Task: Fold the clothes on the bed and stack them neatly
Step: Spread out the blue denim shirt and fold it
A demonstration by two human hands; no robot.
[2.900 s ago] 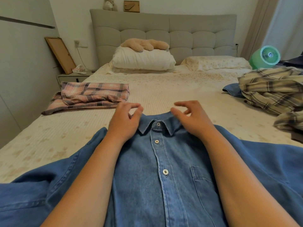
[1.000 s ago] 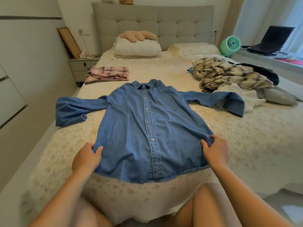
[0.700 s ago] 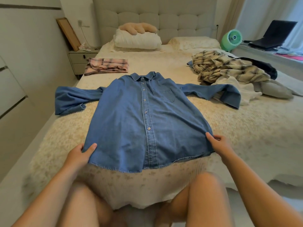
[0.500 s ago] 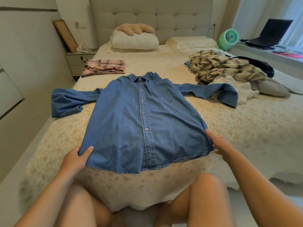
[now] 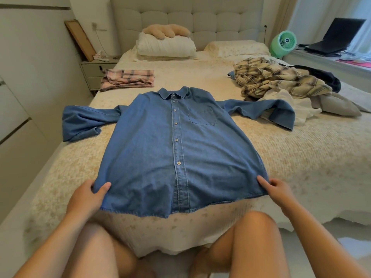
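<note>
Head view, denim shirt point(image 5: 160, 153) spread flat, hem corners pinched by left hand point(image 5: 86, 197), right hand point(image 5: 278, 189)

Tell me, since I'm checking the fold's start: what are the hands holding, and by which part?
Both hold the blue denim shirt at its bottom hem corners: the left hand pinches the left corner, the right hand pinches the right corner.

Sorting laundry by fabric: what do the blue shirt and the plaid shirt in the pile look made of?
Blue shirt: likely denim or chambray cotton, matte, faded blue with paler stitched seams. Plaid shirt: probably soft woven cotton or flannel, matte, crumpling loosely; the weave is too small to confirm.
</note>
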